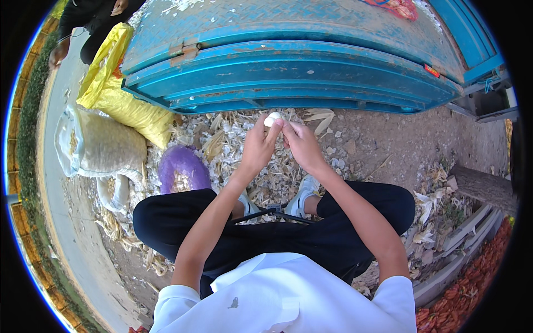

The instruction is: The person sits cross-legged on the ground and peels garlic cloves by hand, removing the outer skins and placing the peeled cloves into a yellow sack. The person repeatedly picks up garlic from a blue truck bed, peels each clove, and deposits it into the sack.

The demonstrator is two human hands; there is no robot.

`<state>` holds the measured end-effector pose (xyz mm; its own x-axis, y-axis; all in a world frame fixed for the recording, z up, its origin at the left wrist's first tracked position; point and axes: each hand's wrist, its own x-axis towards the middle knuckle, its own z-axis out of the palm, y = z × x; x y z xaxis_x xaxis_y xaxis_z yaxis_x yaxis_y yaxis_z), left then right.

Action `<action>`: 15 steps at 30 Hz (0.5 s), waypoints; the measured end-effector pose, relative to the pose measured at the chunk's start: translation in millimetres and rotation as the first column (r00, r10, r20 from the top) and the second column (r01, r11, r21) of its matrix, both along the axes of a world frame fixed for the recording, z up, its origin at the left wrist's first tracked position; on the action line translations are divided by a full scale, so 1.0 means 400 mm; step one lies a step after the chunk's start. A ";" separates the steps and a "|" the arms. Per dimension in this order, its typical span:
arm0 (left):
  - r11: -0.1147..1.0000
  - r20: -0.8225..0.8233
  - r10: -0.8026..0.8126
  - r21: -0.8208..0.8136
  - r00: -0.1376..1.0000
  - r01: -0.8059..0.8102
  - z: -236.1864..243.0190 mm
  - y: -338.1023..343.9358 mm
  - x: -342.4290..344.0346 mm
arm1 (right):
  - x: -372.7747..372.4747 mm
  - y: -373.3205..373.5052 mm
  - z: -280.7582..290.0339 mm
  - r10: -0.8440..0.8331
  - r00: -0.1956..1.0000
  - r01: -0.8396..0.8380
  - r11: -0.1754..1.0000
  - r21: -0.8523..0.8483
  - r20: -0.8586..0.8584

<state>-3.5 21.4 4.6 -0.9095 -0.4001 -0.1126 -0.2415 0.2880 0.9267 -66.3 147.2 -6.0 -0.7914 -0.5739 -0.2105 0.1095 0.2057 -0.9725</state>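
Note:
Between the fingertips of both hands is a small white garlic bulb (272, 118), held up in front of the blue truck bed's lower edge. My left hand (259, 146) pinches it from the left, thumb uppermost. From the right, my right hand (301, 145) has its thumb and fingers closed against the bulb. Papery white skins and dry husks (222, 139) litter the ground beneath the hands. A purple mesh bag (191, 161) with pale pieces in it stands left of my forearms, near my left knee.
A white woven sack (111, 141) and a yellow sack (139, 111) stand on the left. The blue metal truck bed (294, 72) spans the far side, with a red mesh bag (401, 8) on it. At right lies a log (483, 188). Another person's hand (58, 54) shows at upper left.

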 end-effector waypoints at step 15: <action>0.977 -0.068 -0.056 -0.211 0.996 0.041 -0.046 -0.029 0.017 | 0.006 0.004 -0.011 0.076 0.987 -0.060 0.991 -0.116 0.141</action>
